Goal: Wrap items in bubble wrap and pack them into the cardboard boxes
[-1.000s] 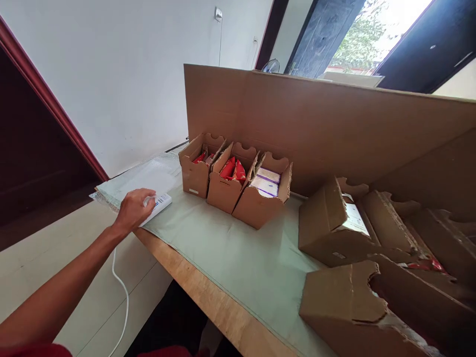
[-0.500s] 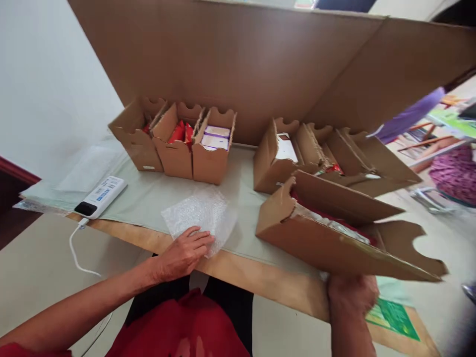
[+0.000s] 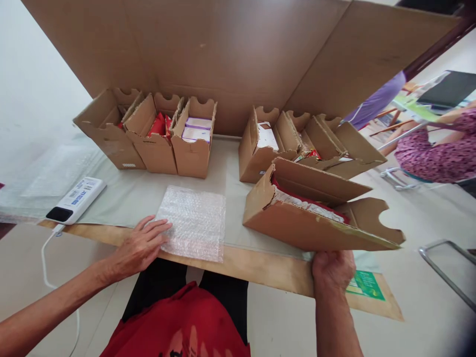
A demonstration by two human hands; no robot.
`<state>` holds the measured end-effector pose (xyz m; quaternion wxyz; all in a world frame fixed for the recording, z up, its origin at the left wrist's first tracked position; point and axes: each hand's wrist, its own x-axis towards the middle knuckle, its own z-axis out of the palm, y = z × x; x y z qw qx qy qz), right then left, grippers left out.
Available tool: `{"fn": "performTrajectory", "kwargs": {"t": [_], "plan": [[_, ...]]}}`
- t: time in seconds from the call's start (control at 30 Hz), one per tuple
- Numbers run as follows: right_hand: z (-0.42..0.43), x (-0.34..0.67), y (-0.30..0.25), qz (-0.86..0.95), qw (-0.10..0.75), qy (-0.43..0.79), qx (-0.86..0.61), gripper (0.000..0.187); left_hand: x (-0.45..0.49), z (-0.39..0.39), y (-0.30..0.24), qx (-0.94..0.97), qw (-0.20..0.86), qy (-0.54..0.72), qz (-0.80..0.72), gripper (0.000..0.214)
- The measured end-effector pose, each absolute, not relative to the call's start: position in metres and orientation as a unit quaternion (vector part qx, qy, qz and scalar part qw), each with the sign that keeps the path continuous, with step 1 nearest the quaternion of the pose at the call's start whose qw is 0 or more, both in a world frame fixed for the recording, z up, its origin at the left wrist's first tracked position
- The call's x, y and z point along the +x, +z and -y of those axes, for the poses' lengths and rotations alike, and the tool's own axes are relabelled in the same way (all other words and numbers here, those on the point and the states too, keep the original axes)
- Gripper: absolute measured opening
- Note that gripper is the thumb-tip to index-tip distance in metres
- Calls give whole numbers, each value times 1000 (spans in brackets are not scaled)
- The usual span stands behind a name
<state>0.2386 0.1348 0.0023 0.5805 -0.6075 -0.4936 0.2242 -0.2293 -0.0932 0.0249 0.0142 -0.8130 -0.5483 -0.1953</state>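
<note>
While the left hand [image 3: 139, 244] lies flat with fingers spread on the bubble wrap sheet [image 3: 193, 222] at lower centre, the right hand [image 3: 333, 268] grips the torn cardboard box [image 3: 297, 223] from beneath. Blue print on the white device [image 3: 76, 198] at left is unreadable.

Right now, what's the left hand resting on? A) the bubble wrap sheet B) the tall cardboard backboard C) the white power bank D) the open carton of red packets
A: the left hand lies flat with its fingers on the near-left corner of the bubble wrap sheet at the table edge; the white power bank sits apart, further left.
</note>
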Motion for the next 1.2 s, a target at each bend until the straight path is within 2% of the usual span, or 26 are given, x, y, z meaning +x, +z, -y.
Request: {"fn": "performTrajectory", "kwargs": {"t": [0.1,0.17,0.23,0.33,0.4,0.47,0.53,0.6,0.67,0.77,0.9,1.0,1.2], "plan": [[-96,230,25,405,662,224,-590,23,-238,98,25,-787,-12,-233,571,24],[-53,221,42,401,669,171,-602,20,-241,98,27,-762,-54,-266,588,20],[-13,207,55,519,558,162,-627,24,-243,95,33,-733,-108,-290,605,16],[17,172,60,732,373,232,-521,41,-247,85,47,-685,-209,-294,633,12],[12,140,56,808,308,260,-430,65,-249,78,58,-652,-283,-276,646,16],[-5,107,51,829,278,289,-389,78,-250,71,67,-626,-343,-247,656,20],[-23,80,45,816,262,348,-381,70,-252,66,74,-610,-374,-230,660,21],[-36,63,39,779,259,409,-400,50,-255,62,77,-601,-384,-246,657,21],[-43,56,32,740,274,438,-430,36,-257,58,75,-588,-386,-271,657,34],[-45,53,25,716,293,427,-468,35,-255,54,65,-556,-381,-291,679,64],[-48,45,25,724,274,388,-500,42,-247,45,50,-523,-338,-340,705,59],[-57,33,28,740,264,337,-519,46,-242,34,43,-518,-259,-339,741,55],[-74,16,18,785,190,201,-554,50,-232,7,31,-554,-83,-190,806,50]]}}
